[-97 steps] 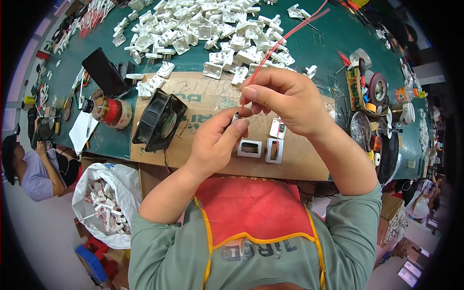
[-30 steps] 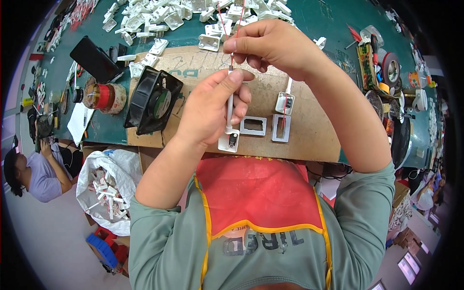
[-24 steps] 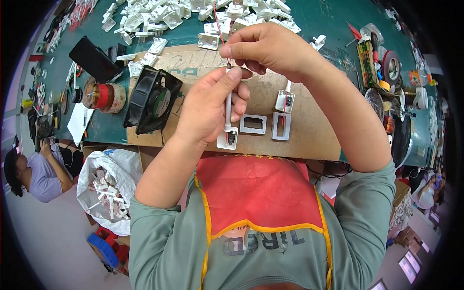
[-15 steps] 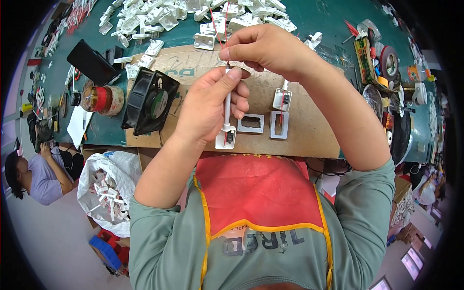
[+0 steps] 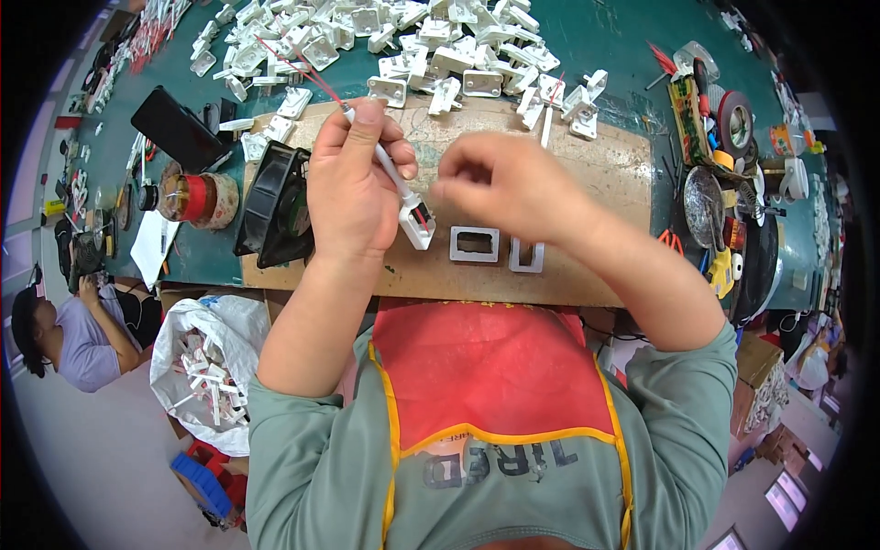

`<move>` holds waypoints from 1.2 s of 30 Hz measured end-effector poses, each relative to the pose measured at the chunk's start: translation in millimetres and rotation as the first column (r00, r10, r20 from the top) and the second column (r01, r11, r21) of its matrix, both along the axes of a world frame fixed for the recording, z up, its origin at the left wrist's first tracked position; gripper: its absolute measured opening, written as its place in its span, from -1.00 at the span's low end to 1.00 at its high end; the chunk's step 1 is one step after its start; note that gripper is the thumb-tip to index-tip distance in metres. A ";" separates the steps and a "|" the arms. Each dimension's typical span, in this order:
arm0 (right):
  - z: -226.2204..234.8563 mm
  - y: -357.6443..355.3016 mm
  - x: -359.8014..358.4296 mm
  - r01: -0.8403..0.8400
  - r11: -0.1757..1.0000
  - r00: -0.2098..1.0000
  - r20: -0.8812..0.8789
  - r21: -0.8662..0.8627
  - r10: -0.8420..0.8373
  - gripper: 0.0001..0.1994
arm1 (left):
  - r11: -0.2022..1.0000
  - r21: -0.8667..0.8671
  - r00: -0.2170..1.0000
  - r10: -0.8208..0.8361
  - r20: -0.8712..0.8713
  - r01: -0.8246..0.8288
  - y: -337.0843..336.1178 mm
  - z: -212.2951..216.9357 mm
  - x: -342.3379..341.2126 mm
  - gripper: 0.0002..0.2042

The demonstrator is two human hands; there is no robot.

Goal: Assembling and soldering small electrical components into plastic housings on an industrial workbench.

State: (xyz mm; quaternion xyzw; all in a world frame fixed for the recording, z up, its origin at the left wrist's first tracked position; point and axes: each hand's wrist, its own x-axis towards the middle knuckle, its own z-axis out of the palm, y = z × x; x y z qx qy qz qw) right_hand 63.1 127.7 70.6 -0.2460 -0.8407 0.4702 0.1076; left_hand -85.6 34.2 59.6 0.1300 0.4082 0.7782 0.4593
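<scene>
My left hand (image 5: 353, 179) grips a white cable with a small white plastic connector housing (image 5: 417, 223) at its lower end; red and white wires (image 5: 293, 64) run from its top toward the far left. My right hand (image 5: 509, 183) is just right of the connector, fingers curled and blurred; whether it holds anything I cannot tell. Both hands hover over a cardboard sheet (image 5: 596, 174) on the green table. Two grey rectangular frames (image 5: 475, 245) lie on the cardboard under my right hand.
A pile of several white plastic parts (image 5: 431, 41) covers the far table. A black fan (image 5: 275, 206) leans at the cardboard's left edge, beside a red tape roll (image 5: 197, 199) and a black phone (image 5: 174, 128). Tools and tape rolls (image 5: 729, 119) crowd the right. A white bag of parts (image 5: 206, 367) sits below left, near a seated person (image 5: 69, 330).
My right hand has let go of the wire top and dropped lower, to the right of the connector. My left hand has tilted the cable and now holds it alone.
</scene>
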 end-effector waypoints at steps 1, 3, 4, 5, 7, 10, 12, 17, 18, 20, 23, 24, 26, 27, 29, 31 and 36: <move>4.0 -9.4 2.0 -0.025 0.996 0.999 0.044 0.081 0.022 -0.74 | 0.998 0.006 0.998 0.055 -0.030 -0.055 1.4 1.2 1.2 -0.80; -1.8 -18.7 2.1 -0.066 0.986 0.997 0.048 0.156 0.060 -0.75 | 0.997 0.041 0.997 0.061 -0.049 -0.059 2.2 1.3 2.1 -0.81; -4.9 -22.3 1.1 -0.056 0.976 0.997 0.062 0.211 0.043 -0.75 | 0.996 0.050 0.996 0.071 -0.052 -0.069 1.9 3.1 3.8 -0.80; -8.0 -24.6 0.0 -0.046 0.963 0.997 0.076 0.266 0.027 -0.74 | 0.995 0.060 0.995 0.083 -0.055 -0.079 2.2 4.1 5.1 -0.80; -12.5 -25.2 -1.6 -0.025 0.946 0.998 0.058 0.322 0.007 -0.78 | 0.994 0.074 0.995 0.089 -0.048 -0.085 4.5 3.8 5.0 -0.81; -14.3 -25.7 -2.8 -0.042 0.908 0.999 0.041 0.416 0.027 -0.81 | 0.990 0.097 0.992 0.109 -0.066 -0.102 7.5 5.4 5.7 -0.82; -14.8 -27.4 -3.7 -0.035 0.861 0.999 0.001 0.507 0.041 -0.83 | 0.988 0.107 0.988 0.121 -0.093 -0.111 8.0 7.3 7.2 -0.82; -17.0 -28.7 -7.6 0.018 0.818 0.991 -0.118 0.575 0.061 -0.86 | 0.982 0.138 0.968 0.154 -0.197 -0.129 10.7 11.1 9.1 -0.83; -16.0 -28.7 -6.8 0.033 0.815 0.991 -0.125 0.578 0.048 -0.87 | 0.983 0.138 0.971 0.150 -0.189 -0.125 12.5 11.1 9.6 -0.84; -11.3 -28.5 -3.7 0.024 0.805 0.994 -0.099 0.592 0.044 -0.87 | 0.982 0.145 0.970 0.151 -0.191 -0.124 15.2 11.1 9.9 -0.83; -8.7 -28.5 6.2 0.002 0.822 1.000 -0.017 0.569 0.009 -0.86 | 0.983 0.135 0.970 0.147 -0.192 -0.122 21.6 12.6 8.8 -0.79; -8.3 -28.4 10.2 -0.007 0.848 0.999 0.040 0.530 -0.017 -0.86 | 0.985 0.119 0.971 0.143 -0.192 -0.122 24.3 12.8 7.9 -0.76; -5.8 -24.5 15.9 -0.042 0.893 0.996 0.094 0.449 0.000 -0.82 | 0.987 0.109 0.978 0.136 -0.156 -0.120 28.8 12.0 4.4 -0.75; -3.8 -21.1 19.0 -0.071 0.929 0.990 0.143 0.363 0.020 -0.78 | 0.988 0.100 0.984 0.130 -0.123 -0.118 30.6 11.0 2.4 -0.73; 7.0 -8.8 26.8 -0.060 0.967 0.986 0.165 0.246 0.020 -0.76 | 0.993 0.073 0.989 0.103 -0.103 -0.096 32.0 2.9 -1.5 -0.71; 5.1 9.3 38.7 -0.038 0.991 0.982 0.187 0.126 0.014 -0.75 | 0.998 0.028 0.996 0.065 -0.068 -0.063 34.4 -3.3 -2.6 -0.70; -16.0 64.6 62.0 0.210 0.940 0.790 0.520 0.270 -0.326 -0.53 | 0.998 -0.034 0.998 -0.061 0.002 0.061 35.1 -14.2 1.1 -0.70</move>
